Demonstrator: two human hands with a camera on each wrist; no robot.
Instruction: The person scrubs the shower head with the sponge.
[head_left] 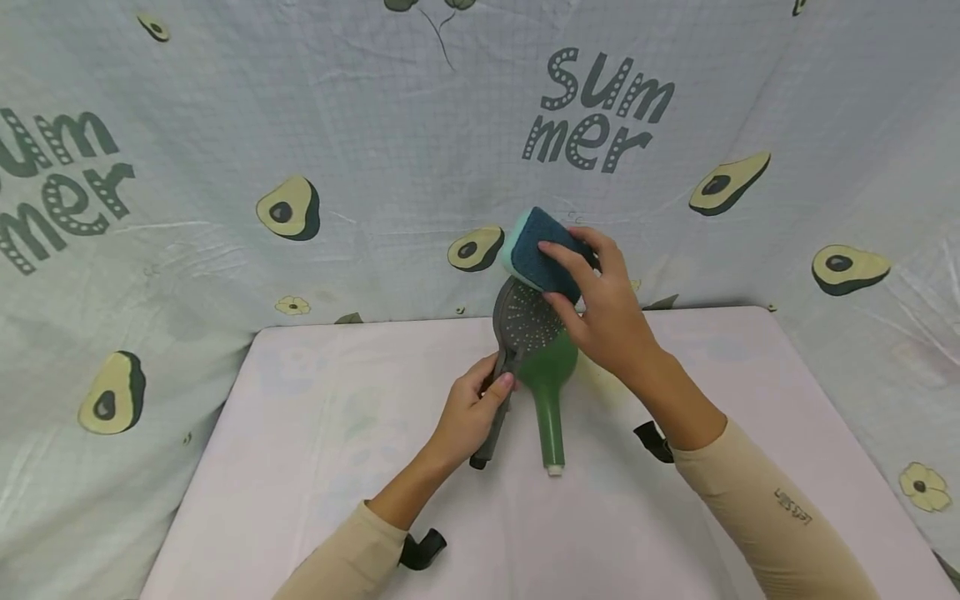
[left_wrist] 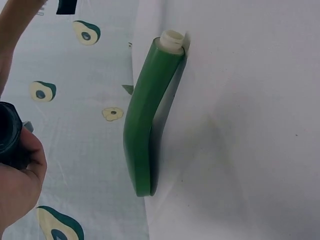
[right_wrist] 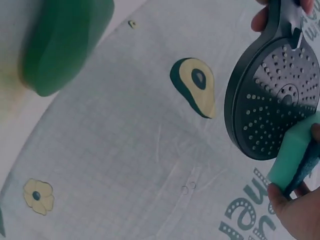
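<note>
My left hand (head_left: pixel 471 410) grips the handle of a dark grey shower head (head_left: pixel 528 317), raised above the table with its nozzle face turned toward me. In my right hand (head_left: pixel 603 304) is a sponge (head_left: pixel 546 250) with a dark blue scouring side and a pale turquoise foam side. The right wrist view shows the foam of the sponge (right_wrist: pixel 295 145) against the lower edge of the nozzle face (right_wrist: pixel 280 100). A green shower head (head_left: pixel 550 408) with a white threaded end lies on the table below, partly hidden by the grey one; its handle (left_wrist: pixel 150 85) shows in the left wrist view.
The table (head_left: pixel 360 467) has a pale pinkish cover. Behind it hangs a light cloth (head_left: pixel 375 167) printed with avocados, flowers and lettering. Black straps (head_left: pixel 424 550) show at both wrists.
</note>
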